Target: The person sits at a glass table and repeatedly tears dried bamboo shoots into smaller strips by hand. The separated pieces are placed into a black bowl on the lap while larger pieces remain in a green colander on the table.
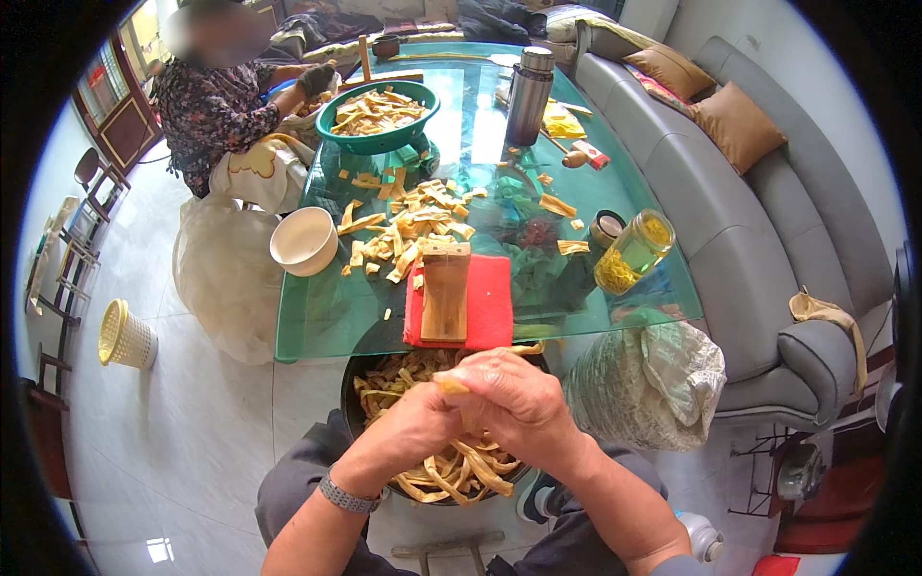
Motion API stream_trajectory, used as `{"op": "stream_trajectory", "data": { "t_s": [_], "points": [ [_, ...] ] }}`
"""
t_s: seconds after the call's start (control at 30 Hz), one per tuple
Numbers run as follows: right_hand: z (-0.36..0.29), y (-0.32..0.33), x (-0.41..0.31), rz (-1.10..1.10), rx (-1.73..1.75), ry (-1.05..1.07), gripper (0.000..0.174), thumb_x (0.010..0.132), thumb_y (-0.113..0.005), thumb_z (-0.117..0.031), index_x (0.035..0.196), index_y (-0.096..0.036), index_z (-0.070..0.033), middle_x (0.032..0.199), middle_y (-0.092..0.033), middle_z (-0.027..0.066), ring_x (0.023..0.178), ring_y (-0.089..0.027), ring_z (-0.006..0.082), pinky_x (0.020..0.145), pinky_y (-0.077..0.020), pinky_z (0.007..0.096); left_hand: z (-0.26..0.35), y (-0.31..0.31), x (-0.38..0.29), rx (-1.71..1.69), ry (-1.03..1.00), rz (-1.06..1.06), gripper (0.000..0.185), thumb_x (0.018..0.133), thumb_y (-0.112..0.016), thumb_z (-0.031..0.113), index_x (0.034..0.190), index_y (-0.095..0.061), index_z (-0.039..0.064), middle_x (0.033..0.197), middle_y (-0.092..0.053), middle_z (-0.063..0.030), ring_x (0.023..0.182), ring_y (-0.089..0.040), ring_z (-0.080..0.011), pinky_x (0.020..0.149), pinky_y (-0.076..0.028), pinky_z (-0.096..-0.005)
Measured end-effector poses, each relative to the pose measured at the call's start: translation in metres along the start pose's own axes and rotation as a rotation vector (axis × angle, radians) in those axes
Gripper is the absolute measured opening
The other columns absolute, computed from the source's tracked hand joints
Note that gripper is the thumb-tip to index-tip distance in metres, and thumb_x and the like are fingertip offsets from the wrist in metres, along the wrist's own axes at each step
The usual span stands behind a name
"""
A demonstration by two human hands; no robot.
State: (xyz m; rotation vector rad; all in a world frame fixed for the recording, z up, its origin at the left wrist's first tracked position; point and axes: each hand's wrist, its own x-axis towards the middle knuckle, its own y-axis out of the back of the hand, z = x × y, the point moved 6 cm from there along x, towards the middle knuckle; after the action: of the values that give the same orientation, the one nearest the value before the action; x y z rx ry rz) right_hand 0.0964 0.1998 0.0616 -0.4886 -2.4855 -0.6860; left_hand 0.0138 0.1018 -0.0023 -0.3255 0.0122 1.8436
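My left hand [418, 417] and my right hand [515, 403] meet above a dark round basin [348, 399]. Pinched between them is a yellowish dried plant strip [452, 387], mostly covered by the fingers. Long dried strips [468, 468] fill the basin, which stands between my knees. Just beyond my hands, at the table edge, a wooden block [445, 299] rests on a folded red cloth [491, 302]. Short cut pieces [425, 216] of the same material lie in a loose heap behind the block.
On the glass table [310, 327] stand a white bowl [304, 241], a green basin of pieces [378, 115], a steel flask [530, 97] and a tea jar [634, 252]. A person [216, 115] sits at far left. A woven sack [648, 381] stands right, near a grey sofa [720, 180].
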Motion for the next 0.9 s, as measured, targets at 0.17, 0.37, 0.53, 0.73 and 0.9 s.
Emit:
{"op": "stream_trajectory", "data": {
  "t_s": [0.17, 0.37, 0.53, 0.73, 0.9],
  "points": [
    [0.019, -0.005, -0.004, 0.044, -0.330, -0.019, 0.012, 0.093, -0.072, -0.009, 0.099, -0.069, 0.001, 0.091, -0.072, 0.0158, 0.089, -0.071, 0.0335, 0.082, -0.0558, 0.0419, 0.001, 0.001, -0.005, 0.166, -0.015, 0.059, 0.016, 0.098, -0.063, 0.010, 0.111, -0.067, 0.002, 0.093, -0.064, -0.0015, 0.082, -0.059, -0.0127, 0.074, -0.050, -0.0293],
    [0.056, -0.017, -0.015, -0.133, -0.156, -0.497, 0.028, 0.107, -0.058, -0.025, 0.099, -0.066, 0.001, 0.082, -0.067, 0.0104, 0.080, -0.068, 0.0240, 0.074, -0.0524, 0.0400, 0.017, 0.019, -0.014, 0.643, -0.238, 0.204, 0.012, 0.093, -0.064, 0.001, 0.105, -0.065, 0.002, 0.093, -0.059, -0.0101, 0.090, -0.060, -0.0264, 0.083, -0.051, -0.0354],
    [0.080, -0.030, -0.032, -0.202, 0.428, -0.912, 0.031, 0.111, -0.051, -0.031, 0.107, -0.062, -0.002, 0.081, -0.059, -0.0005, 0.078, -0.059, 0.0096, 0.065, -0.0490, 0.0330, 0.018, 0.023, -0.016, 0.611, -0.387, 0.259, 0.032, 0.087, -0.061, -0.011, 0.115, -0.060, 0.002, 0.120, -0.057, -0.0116, 0.107, -0.062, -0.0251, 0.092, -0.053, -0.0341],
    [0.084, -0.040, -0.044, -0.319, 0.773, -1.137, 0.031, 0.108, -0.055, -0.037, 0.111, -0.062, -0.007, 0.081, -0.054, -0.0031, 0.071, -0.053, 0.0070, 0.059, -0.0428, 0.0227, 0.019, 0.026, -0.016, 0.580, -0.431, 0.260, 0.029, 0.089, -0.063, -0.010, 0.115, -0.059, 0.001, 0.119, -0.062, -0.0121, 0.108, -0.065, -0.0206, 0.091, -0.055, -0.0322],
    [0.066, -0.031, -0.022, -0.369, 0.119, -0.780, 0.042, 0.097, -0.073, -0.042, 0.105, -0.064, -0.002, 0.090, -0.065, 0.0050, 0.082, -0.059, 0.0112, 0.073, -0.0506, 0.0308, 0.011, 0.035, -0.016, 0.476, -0.388, 0.405, 0.017, 0.091, -0.066, -0.005, 0.107, -0.063, 0.000, 0.094, -0.065, -0.0108, 0.086, -0.068, -0.0205, 0.077, -0.055, -0.0309]
  ]
}}
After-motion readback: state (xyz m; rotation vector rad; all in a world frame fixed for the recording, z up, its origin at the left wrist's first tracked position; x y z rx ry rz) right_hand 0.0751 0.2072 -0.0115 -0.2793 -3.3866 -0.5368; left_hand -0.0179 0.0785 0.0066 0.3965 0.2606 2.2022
